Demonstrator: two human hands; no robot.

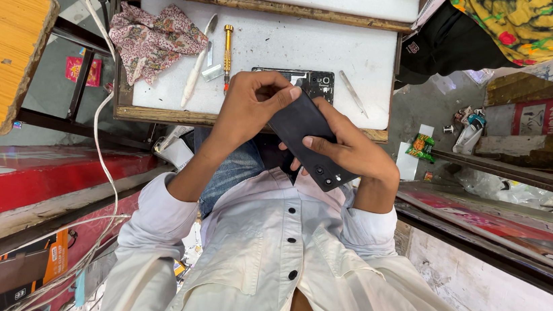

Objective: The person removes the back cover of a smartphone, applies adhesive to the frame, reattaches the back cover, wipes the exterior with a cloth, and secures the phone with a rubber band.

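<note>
head view | worn on head | looks steeply down, near | over white worktable [380,64]

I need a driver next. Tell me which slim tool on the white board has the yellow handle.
The screwdriver, lying between the white tool and the opened phone; the tweezers are bare metal.

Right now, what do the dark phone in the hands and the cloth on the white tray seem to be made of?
The phone, held by the left hand and right hand, shows a matte dark back, probably plastic or frosted glass; it has little glare. The cloth looks like thin printed cotton: it is crumpled in soft folds with a floral pattern. The tray seems painted wood, with a bare wooden rim.
</note>
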